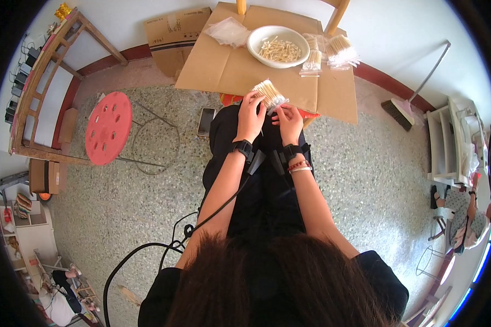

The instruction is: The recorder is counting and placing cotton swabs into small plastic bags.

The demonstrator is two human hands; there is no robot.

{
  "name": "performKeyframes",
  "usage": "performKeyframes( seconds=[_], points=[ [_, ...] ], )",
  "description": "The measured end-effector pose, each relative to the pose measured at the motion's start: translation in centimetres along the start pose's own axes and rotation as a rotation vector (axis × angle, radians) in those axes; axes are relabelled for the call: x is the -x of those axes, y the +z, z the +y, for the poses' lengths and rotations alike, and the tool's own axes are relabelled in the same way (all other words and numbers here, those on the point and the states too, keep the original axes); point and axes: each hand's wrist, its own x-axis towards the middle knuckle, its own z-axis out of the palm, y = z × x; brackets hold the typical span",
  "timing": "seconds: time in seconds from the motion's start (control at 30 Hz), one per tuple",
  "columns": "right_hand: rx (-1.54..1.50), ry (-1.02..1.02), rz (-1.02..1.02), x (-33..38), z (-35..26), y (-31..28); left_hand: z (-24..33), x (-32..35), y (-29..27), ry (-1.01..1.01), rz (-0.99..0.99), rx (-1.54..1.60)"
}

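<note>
A clear plastic bag of cotton swabs is held over my lap at the table's near edge. My left hand has its fingers closed on the bag's left side. With thumb and fingers pinched, my right hand grips the bag's lower right end. Beyond them, a white bowl holds many loose cotton swabs. To its right lie a small filled swab bag and a pile of filled swab bags. A stack of flat clear bags rests left of the bowl.
Cardboard covers the table. A red round stool and a phone are on my left. A broom leans by the right wall, near a white shelf. A black cable runs beside my left arm. Other people sit farther off.
</note>
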Motion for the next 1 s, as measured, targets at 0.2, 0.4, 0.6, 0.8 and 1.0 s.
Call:
performKeyframes(
  seconds=[0.2, 0.4, 0.6, 0.8, 1.0],
  points=[
    [0.135, -0.006, 0.053, -0.6, -0.1, 0.5, 0.1, 0.0, 0.1, -0.041, -0.062, 0.044],
    [0.171, -0.010, 0.078, -1.0, -0.1, 0.7, -0.2, 0.0, 0.4, -0.018, -0.105, 0.003],
    [0.037, 0.011, 0.004, -1.2, 0.4, -0.7, 0.5, 0.0, -0.1, 0.125, -0.113, -0.166],
    [0.128, 0.103, -0.146, -3.4, -3.0, -3.0, 0.6, 0.4, -0.2, 0.077, -0.141, -0.215],
    [0.417, -0.291, -0.102, -11.4, -9.0, -1.9, 0.1, 0.3, 0.5, 0.034, -0.156, -0.232]
  ],
)
